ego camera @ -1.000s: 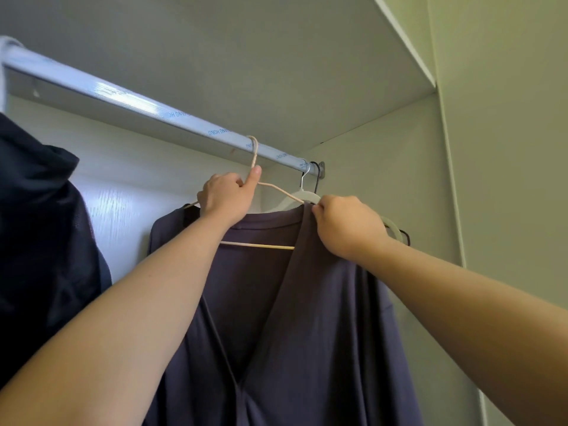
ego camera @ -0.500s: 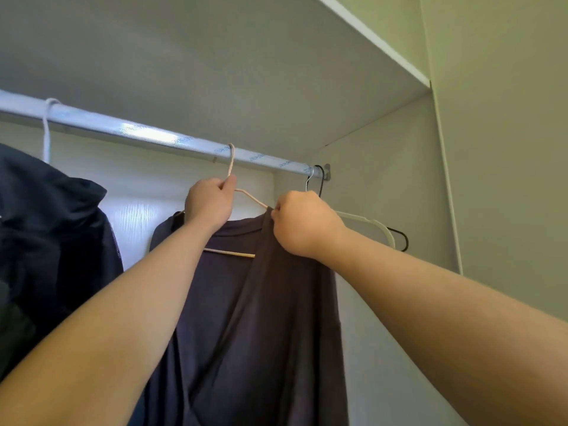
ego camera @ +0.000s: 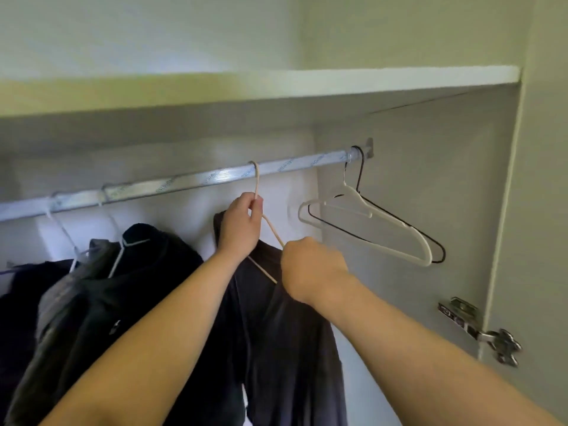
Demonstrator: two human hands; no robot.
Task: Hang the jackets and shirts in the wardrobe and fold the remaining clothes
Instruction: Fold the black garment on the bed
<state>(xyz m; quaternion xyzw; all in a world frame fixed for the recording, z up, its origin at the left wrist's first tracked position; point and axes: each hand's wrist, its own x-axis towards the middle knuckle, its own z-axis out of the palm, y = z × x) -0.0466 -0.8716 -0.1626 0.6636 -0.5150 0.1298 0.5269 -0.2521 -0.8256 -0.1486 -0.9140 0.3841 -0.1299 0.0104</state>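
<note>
Step in hand: hanging stage; by the look of it, was settling the dark shirt point(ego camera: 276, 348) on its beige hanger point(ego camera: 257, 182), hook already over the wardrobe rail point(ego camera: 190, 184).
Left hand point(ego camera: 238, 229): pinched the hanger's thin neck just below the hook, thumb and fingers closed on it.
Right hand point(ego camera: 310, 269): curled tight at the hanger's right shoulder, clamped on the shirt's collar edge there; fingertips hidden behind the knuckles and slightly blurred.
Shirt's place: hung under the middle of the rail, between the two forearms, and draped down out of view.
Fit on hanger: right hanger arm showed bare between the two hands, so probably not yet fully seated on that side.
Left neighbours: dark jackets point(ego camera: 147, 259) on white hangers, just left of the shirt.
Right neighbours: empty white plastic hanger point(ego camera: 368, 222) and black wire hanger point(ego camera: 442, 250) at the right end of the rail, near the side wall.
Next move: called for drawing the fabric up over the bare hanger arm, checking that the hanger sat level, then freeing both hands.
Remaining clothes: none in view, so progress on folding could not be told.
</note>
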